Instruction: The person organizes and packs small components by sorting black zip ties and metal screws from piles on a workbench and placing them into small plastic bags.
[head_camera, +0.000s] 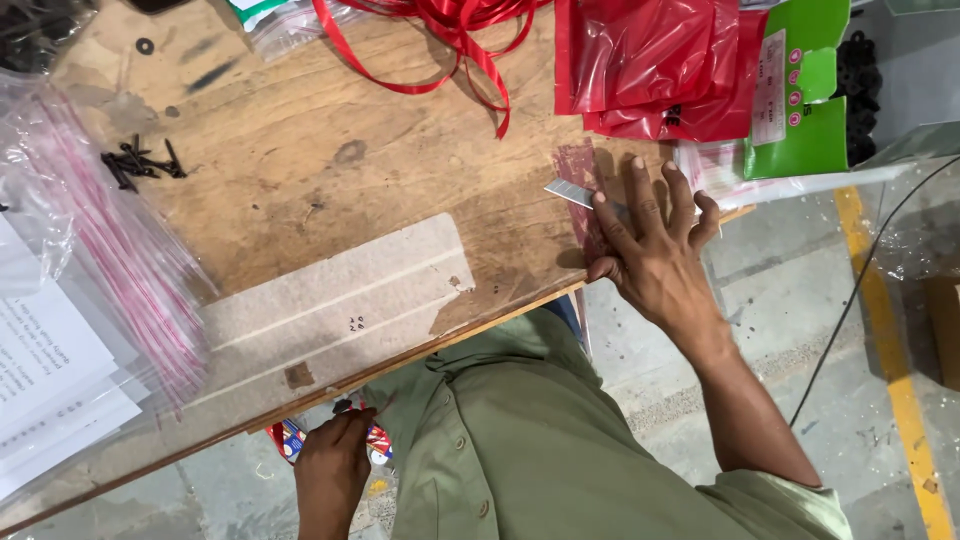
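Observation:
My right hand (655, 240) lies flat with fingers spread near the right edge of a worn wooden table (320, 160), pressing down on a small clear packet with a red edge (578, 170) and a silvery strip (568, 192). My left hand (330, 465) is below the table's front edge, by my green shirt, closed around a small red, white and blue packet (290, 438). A little heap of black screws (140, 160) lies at the table's left.
Red plastic bags (650, 60) and a green card packet (810, 110) lie at the back right. Red ribbon (450, 30) trails at the back. Clear zip bags with pink strips (110, 240) and white papers (50, 370) lie at left. A black cable (860, 290) crosses the floor.

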